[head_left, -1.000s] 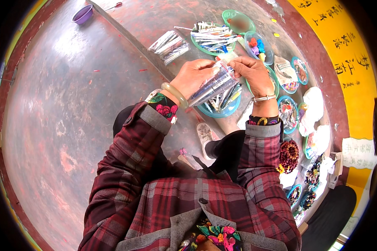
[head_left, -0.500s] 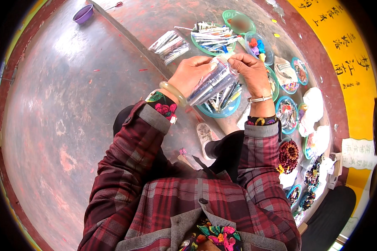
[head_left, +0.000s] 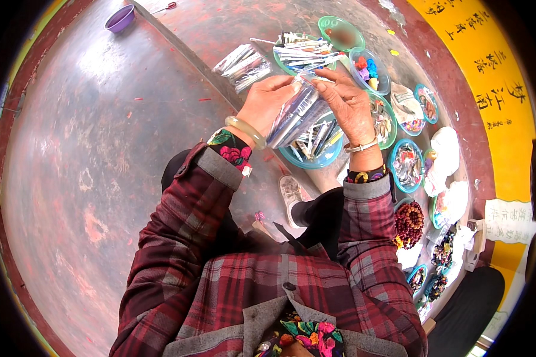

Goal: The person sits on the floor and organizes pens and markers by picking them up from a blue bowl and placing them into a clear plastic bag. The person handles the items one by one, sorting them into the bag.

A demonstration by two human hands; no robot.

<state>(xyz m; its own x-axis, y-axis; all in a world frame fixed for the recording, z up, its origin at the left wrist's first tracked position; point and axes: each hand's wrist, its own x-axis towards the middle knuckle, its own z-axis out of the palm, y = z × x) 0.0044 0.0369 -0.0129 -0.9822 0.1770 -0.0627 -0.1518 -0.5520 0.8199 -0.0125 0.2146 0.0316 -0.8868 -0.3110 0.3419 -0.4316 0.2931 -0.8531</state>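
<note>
Left hand [head_left: 267, 99], right hand [head_left: 350, 110] gripping one clear pen bag [head_left: 298, 119]; one blue basin [head_left: 317, 162] sitting below hands, one pen packet [head_left: 242, 66] lying beyond left.

**Clear bag [head_left: 313, 116] of pens [head_left: 293, 121] held between two hands**

The see-through plastic bag is slim, glossy and creased, with light glinting off its film. Dark, slender pens lie lengthwise inside, side by side. It hangs tilted, its upper end leaning to the right and its lower end down to the left. The left hand [head_left: 268, 99] grips its left edge; the right hand [head_left: 347, 108] pinches the top, where fingers hide the opening.
</note>
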